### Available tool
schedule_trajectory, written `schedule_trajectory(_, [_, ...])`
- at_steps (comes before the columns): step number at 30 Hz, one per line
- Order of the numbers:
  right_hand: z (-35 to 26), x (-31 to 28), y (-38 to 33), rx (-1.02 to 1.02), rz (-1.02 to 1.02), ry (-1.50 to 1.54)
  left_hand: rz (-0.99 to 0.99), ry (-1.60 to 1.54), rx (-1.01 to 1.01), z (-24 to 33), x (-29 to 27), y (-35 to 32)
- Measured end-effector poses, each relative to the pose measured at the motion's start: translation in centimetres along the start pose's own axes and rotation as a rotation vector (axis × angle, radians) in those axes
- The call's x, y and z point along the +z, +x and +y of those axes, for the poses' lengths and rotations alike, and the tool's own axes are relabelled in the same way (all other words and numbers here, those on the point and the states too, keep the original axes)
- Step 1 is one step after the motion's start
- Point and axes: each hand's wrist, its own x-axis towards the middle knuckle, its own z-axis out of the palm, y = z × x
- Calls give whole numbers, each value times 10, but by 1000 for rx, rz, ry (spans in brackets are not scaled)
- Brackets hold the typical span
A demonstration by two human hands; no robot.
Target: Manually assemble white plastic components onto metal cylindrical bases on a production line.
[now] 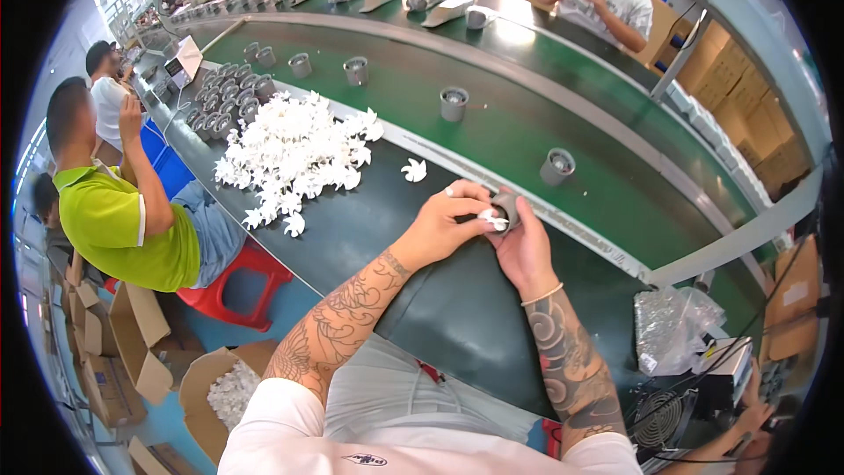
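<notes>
My right hand [524, 242] grips a small grey cylindrical housing [507, 205] just above the dark worktable [440, 299]. My left hand [448, 218] pinches a small white plastic fan impeller [492, 219] against the open end of that housing. Both hands meet at the table's middle, close to the edge of the green conveyor belt [492, 123]. A big heap of identical white impellers [294, 154] lies to the left of my hands, with one stray impeller [414, 170] apart from the heap.
Grey housings ride the belt [556, 166] [454, 104], and a cluster of them [224, 101] stands at the far left. A person in a green shirt [123, 220] sits on a red stool at my left. A cardboard box of white parts [230, 391] sits on the floor. A crumpled plastic bag [673, 327] lies at right.
</notes>
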Motion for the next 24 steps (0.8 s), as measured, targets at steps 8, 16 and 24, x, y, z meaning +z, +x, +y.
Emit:
schedule_trajectory(8, [-7,-1,1,64,-46,23,-71,349,28,6,2,4])
schedule_trajectory(16, [-5,-2,2,40,-93,-45,34,303,-46,9,4,6])
schedule_trajectory(24, [-3,0,-1,1,-93,-112,43,-55,-270,7,0,4])
